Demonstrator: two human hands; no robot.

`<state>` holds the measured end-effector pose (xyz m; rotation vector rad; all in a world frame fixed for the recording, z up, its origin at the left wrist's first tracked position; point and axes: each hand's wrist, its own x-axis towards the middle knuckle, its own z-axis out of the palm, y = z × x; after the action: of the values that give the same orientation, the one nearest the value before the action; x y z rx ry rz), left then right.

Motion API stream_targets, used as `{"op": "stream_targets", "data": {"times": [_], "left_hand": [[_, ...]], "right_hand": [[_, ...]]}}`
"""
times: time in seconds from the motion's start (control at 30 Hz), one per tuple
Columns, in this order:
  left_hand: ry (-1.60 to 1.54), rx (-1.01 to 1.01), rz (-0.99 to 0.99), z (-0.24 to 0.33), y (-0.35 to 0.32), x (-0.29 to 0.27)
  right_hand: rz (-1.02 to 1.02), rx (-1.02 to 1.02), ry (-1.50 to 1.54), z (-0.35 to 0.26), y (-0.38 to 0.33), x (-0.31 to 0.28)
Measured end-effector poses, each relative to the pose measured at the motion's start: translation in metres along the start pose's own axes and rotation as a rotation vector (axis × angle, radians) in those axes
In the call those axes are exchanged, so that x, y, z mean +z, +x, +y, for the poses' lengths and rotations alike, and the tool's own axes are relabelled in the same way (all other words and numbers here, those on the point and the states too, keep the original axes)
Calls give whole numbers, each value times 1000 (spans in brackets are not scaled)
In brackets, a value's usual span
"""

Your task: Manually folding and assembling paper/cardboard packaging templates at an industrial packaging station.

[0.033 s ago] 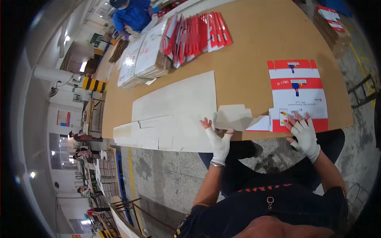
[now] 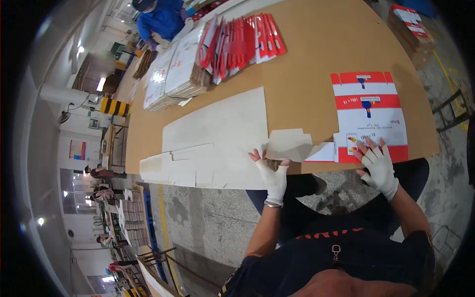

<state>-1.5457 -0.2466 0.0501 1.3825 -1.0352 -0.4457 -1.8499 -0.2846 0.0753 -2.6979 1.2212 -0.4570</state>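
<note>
While the left hand [image 2: 273,179], fingers apart, lies over pale cardboard [image 2: 222,131] at left, the right hand [image 2: 377,165], also splayed, rests on the printed carton blank [image 2: 346,116], near right on the worktop [image 2: 314,57]

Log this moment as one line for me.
left hand: at grey cardboard flap | right hand: on red-and-white printed cardboard sheet | beyond: fanned red-and-white cartons
</note>
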Motion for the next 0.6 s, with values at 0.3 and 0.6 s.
{"op": "stream_targets", "data": {"times": [0.3,0.6], "left_hand": [[177,-93,-76,-11,11,32],[732,737,-859,-2,11,42]], "right_hand": [[-63,-49,-65,5,-11,4],[-54,-181,-154,18,5,-18]]}}
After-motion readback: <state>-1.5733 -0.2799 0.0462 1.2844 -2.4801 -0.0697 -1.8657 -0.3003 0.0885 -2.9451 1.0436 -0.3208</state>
